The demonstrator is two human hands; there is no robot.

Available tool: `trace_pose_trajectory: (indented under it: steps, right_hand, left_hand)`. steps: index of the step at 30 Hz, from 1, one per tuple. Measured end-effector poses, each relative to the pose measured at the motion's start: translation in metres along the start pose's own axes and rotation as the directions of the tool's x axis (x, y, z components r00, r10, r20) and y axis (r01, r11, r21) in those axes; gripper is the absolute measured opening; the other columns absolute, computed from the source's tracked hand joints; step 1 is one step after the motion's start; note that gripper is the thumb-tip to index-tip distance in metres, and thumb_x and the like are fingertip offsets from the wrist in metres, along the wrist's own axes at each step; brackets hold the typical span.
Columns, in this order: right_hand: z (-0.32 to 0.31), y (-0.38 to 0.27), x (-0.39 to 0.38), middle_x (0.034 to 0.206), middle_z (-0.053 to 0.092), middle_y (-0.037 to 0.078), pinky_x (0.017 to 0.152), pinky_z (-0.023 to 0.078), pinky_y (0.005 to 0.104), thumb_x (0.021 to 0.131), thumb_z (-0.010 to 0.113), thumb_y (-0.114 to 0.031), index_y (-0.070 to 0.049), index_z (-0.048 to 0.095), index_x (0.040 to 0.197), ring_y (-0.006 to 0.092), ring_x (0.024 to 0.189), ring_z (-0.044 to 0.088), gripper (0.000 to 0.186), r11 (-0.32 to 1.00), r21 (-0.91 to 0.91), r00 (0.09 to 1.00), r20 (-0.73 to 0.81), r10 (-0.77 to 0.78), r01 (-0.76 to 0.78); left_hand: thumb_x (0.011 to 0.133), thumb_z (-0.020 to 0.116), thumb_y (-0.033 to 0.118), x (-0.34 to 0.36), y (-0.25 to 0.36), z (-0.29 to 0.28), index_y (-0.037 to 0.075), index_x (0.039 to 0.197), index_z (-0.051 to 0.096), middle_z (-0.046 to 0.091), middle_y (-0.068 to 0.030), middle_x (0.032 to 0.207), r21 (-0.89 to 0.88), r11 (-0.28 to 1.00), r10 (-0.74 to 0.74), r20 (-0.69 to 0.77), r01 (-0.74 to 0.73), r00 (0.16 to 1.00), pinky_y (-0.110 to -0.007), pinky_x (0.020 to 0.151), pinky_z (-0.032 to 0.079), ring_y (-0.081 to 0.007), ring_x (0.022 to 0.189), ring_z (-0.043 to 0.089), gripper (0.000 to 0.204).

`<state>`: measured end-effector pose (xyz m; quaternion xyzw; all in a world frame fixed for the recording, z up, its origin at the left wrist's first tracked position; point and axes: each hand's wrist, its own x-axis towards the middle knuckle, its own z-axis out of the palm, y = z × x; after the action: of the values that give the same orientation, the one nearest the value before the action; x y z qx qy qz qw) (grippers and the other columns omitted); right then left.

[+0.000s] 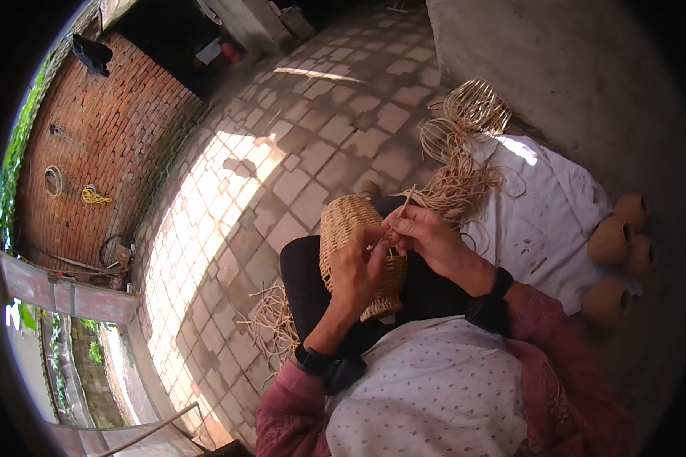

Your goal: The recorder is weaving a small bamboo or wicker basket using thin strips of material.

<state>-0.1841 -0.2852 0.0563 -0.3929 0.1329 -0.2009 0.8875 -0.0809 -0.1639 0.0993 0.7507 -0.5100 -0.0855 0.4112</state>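
Observation:
A tan woven basket (343,221), tall and rounded, lies tilted across my lap on dark trousers. My left hand (356,266) rests against its side, with thumb and fingers pinched together on a thin cord near the weave. Close beside it, my right hand (434,240) pinches the same pale cord (406,202), whose end sticks up above the fingers. The fingertips of both hands nearly meet over the basket's right side. Exactly where the cord enters the weave is hidden by my fingers.
A heap of tan cord (453,183) trails over a white cloth (541,221) on my right, below a pale coiled bundle (476,107). Several round clay-coloured pots (610,242) stand along the cloth's edge. Loose strands (274,320) lie on the paved floor (297,190) at left.

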Motion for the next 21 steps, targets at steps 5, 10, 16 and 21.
trace_pose_trajectory:
  steps: [5,10,16,21]
  right_hand:
    - [0.005,-0.01,-0.003,0.078,0.059,0.001,0.059,0.047,0.022,0.09,0.059,-0.012,-0.003,0.059,0.094,0.008,0.064,0.056,0.011,0.99,-0.09,0.993,0.058,-0.101,0.106]
    - [0.012,0.004,0.001,0.076,0.061,0.003,0.06,0.046,0.0241,0.088,0.06,-0.009,-0.003,0.059,0.088,0.0091,0.065,0.056,0.006,0.775,-0.614,0.989,0.106,-0.104,0.147]
    - [0.018,0.032,0.018,0.079,0.057,0.009,0.068,0.046,0.0314,0.08,0.064,-0.007,-0.003,0.06,0.084,0.0272,0.074,0.058,0.007,0.176,-0.792,0.775,0.481,-0.411,0.585]
    - [0.014,0.025,0.018,0.079,0.055,0.006,0.069,0.046,0.0274,0.082,0.062,-0.007,-0.002,0.062,0.087,0.018,0.076,0.058,0.007,0.419,-0.758,0.853,0.347,-0.39,0.5]
  left_hand:
    - [0.082,0.067,0.013,-0.006,-0.005,-0.025,0.002,0.088,0.067,0.066,-0.0092,0.074,-0.2,0.96,-0.201,-0.002,0.197,0.98,-0.028,0.06,0.048,-0.0162,0.064,0.062,0.012]
    - [0.08,0.068,0.012,-0.018,-0.001,-0.052,0.001,0.083,0.067,0.064,-0.0123,0.075,0.094,0.994,-0.06,-0.022,0.062,0.998,-0.03,0.059,0.047,-0.0207,0.063,0.062,0.012]
    - [0.078,0.069,0.013,-0.029,-0.001,-0.057,0.004,0.08,0.065,0.062,-0.0106,0.071,0.262,0.963,-0.029,-0.108,0.057,0.994,-0.034,0.056,0.046,-0.0243,0.061,0.061,0.01]
    - [0.079,0.068,0.016,-0.031,-0.01,-0.05,0.006,0.078,0.064,0.062,-0.0092,0.07,0.346,0.937,-0.028,-0.091,0.058,0.995,-0.036,0.054,0.045,-0.025,0.061,0.061,0.01]
